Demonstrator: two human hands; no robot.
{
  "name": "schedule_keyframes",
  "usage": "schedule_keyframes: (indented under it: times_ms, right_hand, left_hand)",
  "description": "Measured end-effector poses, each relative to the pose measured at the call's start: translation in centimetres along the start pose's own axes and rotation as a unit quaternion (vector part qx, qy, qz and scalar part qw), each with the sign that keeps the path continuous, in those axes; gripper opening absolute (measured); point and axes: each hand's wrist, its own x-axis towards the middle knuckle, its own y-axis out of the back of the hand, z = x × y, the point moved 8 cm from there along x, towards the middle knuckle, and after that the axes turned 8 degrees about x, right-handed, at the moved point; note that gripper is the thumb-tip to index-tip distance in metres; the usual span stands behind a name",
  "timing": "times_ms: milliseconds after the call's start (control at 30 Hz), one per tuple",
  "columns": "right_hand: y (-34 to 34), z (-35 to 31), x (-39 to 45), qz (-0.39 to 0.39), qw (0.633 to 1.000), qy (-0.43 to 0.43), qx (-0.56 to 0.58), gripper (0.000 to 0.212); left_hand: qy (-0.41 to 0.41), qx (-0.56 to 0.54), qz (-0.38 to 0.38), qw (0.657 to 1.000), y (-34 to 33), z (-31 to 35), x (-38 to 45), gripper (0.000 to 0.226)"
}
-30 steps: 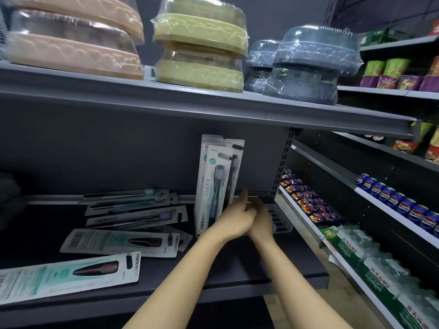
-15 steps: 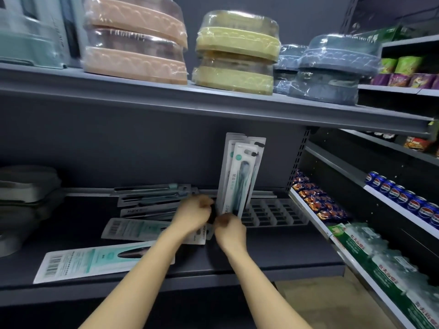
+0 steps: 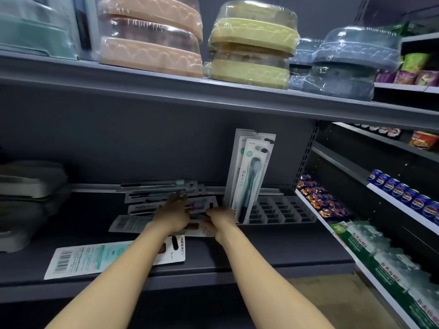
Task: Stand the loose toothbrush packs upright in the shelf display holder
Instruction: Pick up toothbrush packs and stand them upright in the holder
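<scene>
On the shelf (image 3: 261, 255) before me, the slotted holder (image 3: 280, 211) sits at the back right, with several toothbrush packs (image 3: 249, 176) standing upright in its left end. Left of it, loose packs (image 3: 164, 198) lie flat in a pile toward the back. My left hand (image 3: 172, 216) rests on that pile; my right hand (image 3: 222, 220) is just beside the holder. One more pack (image 3: 95, 258) lies flat near the front edge, left of my arms.

A dark grey shelf (image 3: 273, 252) carries loose toothbrush packs (image 3: 114, 257) lying flat at left and a slotted display holder (image 3: 285, 211) far right.
</scene>
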Motion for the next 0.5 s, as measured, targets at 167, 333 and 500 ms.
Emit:
schedule_keyframes:
  times_ms: [167,333,500]
  right_hand:
    - [-0.5,-0.2,-0.8,-0.018,0.996,-0.051,0.075,0.025]
    - [-0.9,-0.1,-0.4,-0.025,0.987,-0.085,0.131,0.024]
    - [-1.9,0.2,0.6,-0.032,0.979,-0.106,0.170,0.019]
  left_hand:
    - [0.005,0.029,-0.036,0.999,-1.6,-0.2,0.5,0.053]
    - [0.022,-0.008,-0.035,0.999,-2.6,-0.1,0.6,0.041]
    - [0.037,-0.011,-0.023,0.999,-2.7,-0.8,1.3,0.035]
